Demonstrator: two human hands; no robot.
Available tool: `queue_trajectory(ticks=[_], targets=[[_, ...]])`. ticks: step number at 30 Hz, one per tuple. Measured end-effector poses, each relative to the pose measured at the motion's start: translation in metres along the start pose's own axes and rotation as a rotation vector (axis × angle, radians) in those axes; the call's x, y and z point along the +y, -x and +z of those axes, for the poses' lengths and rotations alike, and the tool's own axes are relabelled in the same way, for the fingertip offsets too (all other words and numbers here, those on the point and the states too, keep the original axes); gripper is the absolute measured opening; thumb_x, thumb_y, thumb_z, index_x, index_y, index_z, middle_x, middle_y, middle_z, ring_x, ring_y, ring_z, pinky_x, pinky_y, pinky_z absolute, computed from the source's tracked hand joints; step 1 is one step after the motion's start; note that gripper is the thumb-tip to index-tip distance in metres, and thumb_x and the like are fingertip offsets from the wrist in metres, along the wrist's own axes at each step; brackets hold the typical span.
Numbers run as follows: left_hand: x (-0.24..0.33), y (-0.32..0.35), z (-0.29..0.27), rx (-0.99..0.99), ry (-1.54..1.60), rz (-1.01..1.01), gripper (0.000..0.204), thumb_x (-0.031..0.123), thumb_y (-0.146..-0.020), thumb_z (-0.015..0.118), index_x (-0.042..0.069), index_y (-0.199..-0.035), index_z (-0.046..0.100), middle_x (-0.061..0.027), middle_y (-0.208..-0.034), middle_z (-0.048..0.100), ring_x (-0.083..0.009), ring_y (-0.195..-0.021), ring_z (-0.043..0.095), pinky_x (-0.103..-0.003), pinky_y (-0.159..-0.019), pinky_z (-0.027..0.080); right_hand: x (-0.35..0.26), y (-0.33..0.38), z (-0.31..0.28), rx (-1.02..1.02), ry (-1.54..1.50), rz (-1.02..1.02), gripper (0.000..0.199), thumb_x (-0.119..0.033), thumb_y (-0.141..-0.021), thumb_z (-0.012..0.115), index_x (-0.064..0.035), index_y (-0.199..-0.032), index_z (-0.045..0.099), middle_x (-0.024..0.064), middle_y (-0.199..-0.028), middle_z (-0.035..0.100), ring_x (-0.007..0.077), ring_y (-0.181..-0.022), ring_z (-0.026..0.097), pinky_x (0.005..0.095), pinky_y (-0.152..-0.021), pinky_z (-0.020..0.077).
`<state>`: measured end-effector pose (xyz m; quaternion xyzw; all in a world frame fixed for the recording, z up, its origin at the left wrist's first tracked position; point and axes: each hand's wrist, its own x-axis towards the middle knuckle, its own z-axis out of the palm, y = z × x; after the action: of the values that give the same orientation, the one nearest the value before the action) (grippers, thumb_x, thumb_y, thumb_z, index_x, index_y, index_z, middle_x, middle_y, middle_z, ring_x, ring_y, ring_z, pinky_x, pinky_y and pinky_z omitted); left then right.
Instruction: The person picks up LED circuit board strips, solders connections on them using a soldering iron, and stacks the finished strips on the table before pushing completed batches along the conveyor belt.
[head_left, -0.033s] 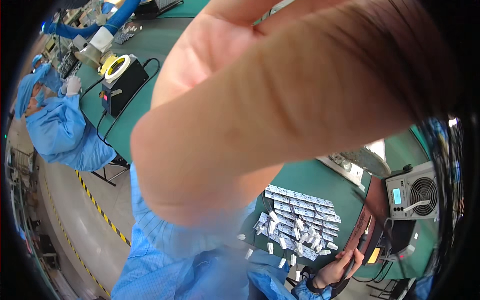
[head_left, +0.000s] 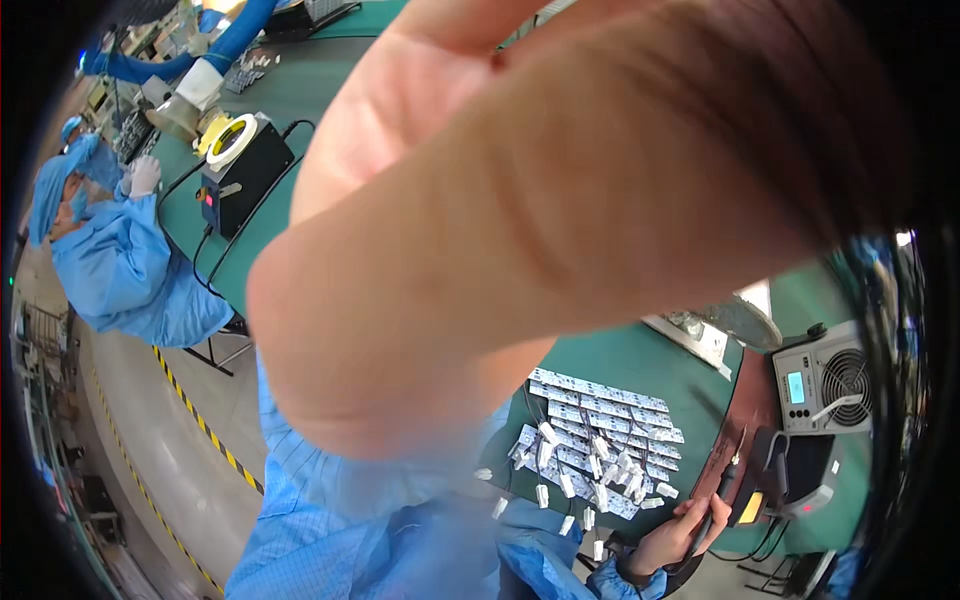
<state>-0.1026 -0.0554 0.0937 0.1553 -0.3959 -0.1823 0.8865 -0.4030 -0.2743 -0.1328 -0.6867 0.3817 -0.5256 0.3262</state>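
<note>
My left hand (head_left: 430,235) is raised very close in front of the view and covers much of it. Its thumb stretches toward the upper right, apart from the other fingers, whose tips run out at the top; I see nothing held in it. Low on the right, my right hand (head_left: 678,535) is closed around the black handle of a soldering iron (head_left: 712,510), tip pointing up and away. Left of that hand lie several white LED circuit strips (head_left: 600,405) in rows on the green mat (head_left: 610,350), with wires and small white connectors (head_left: 625,470) over their near side.
A grey soldering station (head_left: 825,385) with a display and fan grille stands at the right, near a black iron holder (head_left: 800,475). Far left, a black box with a yellow-white ring (head_left: 235,140) trails cables. A co-worker in blue (head_left: 130,260) sits beyond it.
My left hand sits slightly farther left in view. My right hand keeps its hold on the soldering iron.
</note>
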Motion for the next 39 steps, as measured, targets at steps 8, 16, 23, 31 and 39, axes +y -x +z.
queue_trajectory(ticks=[8, 16, 23, 31, 39], targets=[[-0.009, -0.028, 0.0, -0.291, -0.133, -0.282, 0.008, 0.016, -0.092, 0.06, 0.018, -0.093, 0.052, 0.011, -0.096, 0.058, -0.0127, -0.063, 0.04, -0.03, -0.069, 0.028, -0.024, -0.008, 0.002, -0.063, -0.008, -0.081, 0.009, 0.002, -0.094, 0.05, -0.0001, -0.102, 0.053, 0.005, -0.087, 0.044, 0.0114, -0.066, 0.043, 0.0252, -0.058, 0.0357], [0.006, -0.02, 0.006, -0.292, -0.302, -0.214, 0.022, 0.015, -0.095, 0.06, 0.013, -0.112, 0.046, 0.009, -0.096, 0.059, -0.0106, -0.064, 0.043, -0.03, -0.067, 0.029, -0.014, -0.006, 0.012, -0.091, -0.082, -0.07, 0.008, 0.003, -0.094, 0.051, 0.0002, -0.101, 0.054, 0.0042, -0.087, 0.042, 0.0112, -0.067, 0.043, 0.0249, -0.057, 0.0349], [-0.007, -0.013, -0.002, -0.137, -0.105, -0.068, 0.021, 0.017, -0.098, 0.059, 0.013, -0.114, 0.045, 0.0062, -0.099, 0.058, -0.0092, -0.064, 0.04, -0.029, -0.068, 0.03, -0.016, -0.007, 0.008, -0.055, -0.049, -0.093, 0.011, 0.003, -0.094, 0.051, -0.0007, -0.104, 0.055, 0.004, -0.088, 0.044, 0.0102, -0.067, 0.043, 0.0236, -0.058, 0.0357], [-0.024, -0.014, 0.002, -0.229, -0.314, -0.316, 0.036, 0.018, -0.095, 0.064, 0.008, -0.123, 0.043, 0.0004, -0.095, 0.059, -0.0093, -0.065, 0.046, -0.027, -0.062, 0.035, -0.015, -0.006, 0.007, -0.04, -0.055, -0.11, 0.013, 0.003, -0.095, 0.05, -0.0004, -0.106, 0.055, 0.0032, -0.088, 0.044, 0.0085, -0.067, 0.043, 0.0217, -0.058, 0.0356], [-0.032, -0.003, 0.032, -0.773, -0.368, -0.604, 0.025, 0.012, -0.082, 0.077, 0.003, -0.104, 0.069, -0.0126, -0.092, 0.07, -0.0157, -0.061, 0.056, -0.027, -0.055, 0.039, -0.013, -0.008, 0.01, -0.067, -0.056, -0.125, 0.012, 0.003, -0.094, 0.052, -0.0004, -0.105, 0.055, 0.004, -0.082, 0.042, 0.0112, -0.066, 0.043, 0.0245, -0.057, 0.0347]])
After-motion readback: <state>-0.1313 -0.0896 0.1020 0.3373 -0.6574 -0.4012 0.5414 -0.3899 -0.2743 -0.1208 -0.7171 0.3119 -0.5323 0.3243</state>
